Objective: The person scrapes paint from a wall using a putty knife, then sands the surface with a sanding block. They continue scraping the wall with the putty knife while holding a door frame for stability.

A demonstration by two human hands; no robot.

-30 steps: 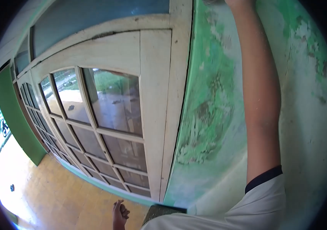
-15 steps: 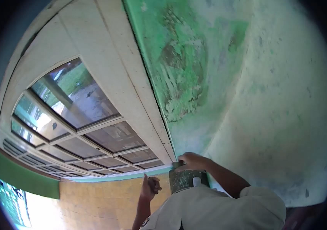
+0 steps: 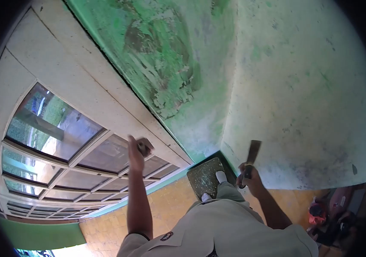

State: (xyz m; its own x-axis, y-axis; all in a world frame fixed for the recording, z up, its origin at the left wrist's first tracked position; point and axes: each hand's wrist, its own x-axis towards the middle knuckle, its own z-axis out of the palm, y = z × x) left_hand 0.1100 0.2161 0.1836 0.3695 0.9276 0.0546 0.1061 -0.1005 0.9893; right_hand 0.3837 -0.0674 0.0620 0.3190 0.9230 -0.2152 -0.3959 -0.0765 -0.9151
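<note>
My right hand (image 3: 250,179) is closed around the dark handle of a scraper (image 3: 254,153), whose flat blade points up in front of the pale wall (image 3: 303,107). My left hand (image 3: 139,150) is raised in front of the white window frame (image 3: 118,111), with its fingers curled; what they hold, if anything, is too small to make out. Peeling green paint and bare patches mark the green wall (image 3: 161,64) between the frame and the corner.
My feet stand on a speckled dark platform (image 3: 204,177) at the wall corner. Below is a yellow tiled floor (image 3: 106,231). Several items, one a red object (image 3: 317,213), lie at the lower right. Glass panes (image 3: 56,122) fill the left side.
My right hand has moved away from the wall corner to the right, and the scraper now shows clearly. My left hand has risen and moved left. The view has shifted, showing the platform and my feet.
</note>
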